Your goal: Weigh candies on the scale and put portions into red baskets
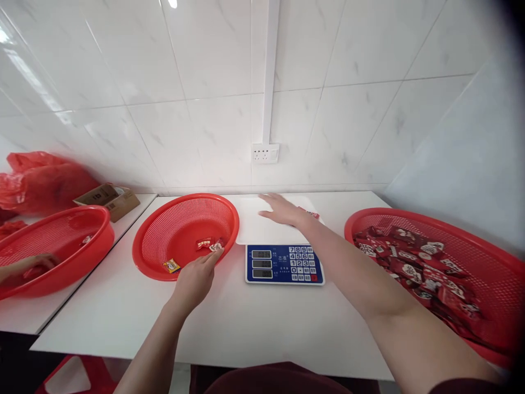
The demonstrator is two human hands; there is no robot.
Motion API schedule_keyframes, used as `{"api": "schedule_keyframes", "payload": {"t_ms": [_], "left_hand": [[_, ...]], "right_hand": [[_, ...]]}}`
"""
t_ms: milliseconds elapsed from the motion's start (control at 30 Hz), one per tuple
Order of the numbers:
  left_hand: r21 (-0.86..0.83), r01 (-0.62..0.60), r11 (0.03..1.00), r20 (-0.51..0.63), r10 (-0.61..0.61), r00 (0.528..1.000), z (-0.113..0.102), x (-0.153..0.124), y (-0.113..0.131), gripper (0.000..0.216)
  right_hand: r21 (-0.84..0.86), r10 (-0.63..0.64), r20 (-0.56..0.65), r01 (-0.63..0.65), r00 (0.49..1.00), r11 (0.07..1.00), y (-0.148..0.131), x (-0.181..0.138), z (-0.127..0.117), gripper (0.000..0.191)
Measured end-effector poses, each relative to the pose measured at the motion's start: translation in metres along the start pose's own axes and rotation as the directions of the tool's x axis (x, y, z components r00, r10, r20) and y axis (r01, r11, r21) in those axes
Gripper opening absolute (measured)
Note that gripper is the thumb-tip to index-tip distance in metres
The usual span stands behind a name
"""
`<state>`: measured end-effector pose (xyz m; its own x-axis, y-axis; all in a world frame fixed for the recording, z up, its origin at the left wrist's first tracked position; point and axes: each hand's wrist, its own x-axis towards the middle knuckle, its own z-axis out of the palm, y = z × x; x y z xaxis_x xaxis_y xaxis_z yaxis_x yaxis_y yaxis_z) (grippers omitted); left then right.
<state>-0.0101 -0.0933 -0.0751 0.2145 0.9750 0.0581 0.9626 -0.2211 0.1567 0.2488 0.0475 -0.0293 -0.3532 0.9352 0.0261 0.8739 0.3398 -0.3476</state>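
My left hand (196, 280) is at the near right rim of the middle red basket (144, 257), its fingers closed on a small red-and-white snack packet (216, 245). Another red packet (204, 242) and a yellow packet (171, 266) lie inside that basket. Over the white pan (250, 224) of a digital scale (283, 265) is my right hand (282, 209), fingers spread and holding nothing. Red packets (314, 214) show on the pan behind my right wrist, partly hidden by it.
On the right stands a red basket (371, 214) with many red packets (410, 268). At left, another person's hand (35, 265) reaches into a third red basket (92, 216). Behind it are a cardboard box (123, 205) and red plastic bags (49, 183). A socket (266, 154) is on the tiled wall.
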Motion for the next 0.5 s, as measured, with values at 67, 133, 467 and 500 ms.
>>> {"api": "schedule_keyframes", "payload": {"t_ms": [67,133,467,500], "left_hand": [[-0.008,-0.005,1.000,-0.003,0.005,1.000,0.001,0.000,-0.001,0.049],[-0.006,-0.005,1.000,0.005,0.005,1.000,0.001,0.001,0.000,0.049],[0.012,-0.027,1.000,0.001,0.027,1.000,-0.002,0.003,0.005,0.047],[0.010,-0.037,0.999,-0.008,0.037,0.999,-0.001,0.003,0.005,0.047]], "right_hand": [[-0.166,0.246,0.016,-0.240,0.969,0.956,0.028,-0.006,-0.001,0.066],[-0.208,0.335,0.041,-0.320,0.941,0.924,0.051,-0.011,0.001,0.062],[-0.092,0.299,-0.049,-0.303,0.953,0.949,0.062,-0.025,0.012,0.034],[-0.060,0.298,-0.069,-0.303,0.952,0.951,0.060,-0.024,0.013,0.032]]}}
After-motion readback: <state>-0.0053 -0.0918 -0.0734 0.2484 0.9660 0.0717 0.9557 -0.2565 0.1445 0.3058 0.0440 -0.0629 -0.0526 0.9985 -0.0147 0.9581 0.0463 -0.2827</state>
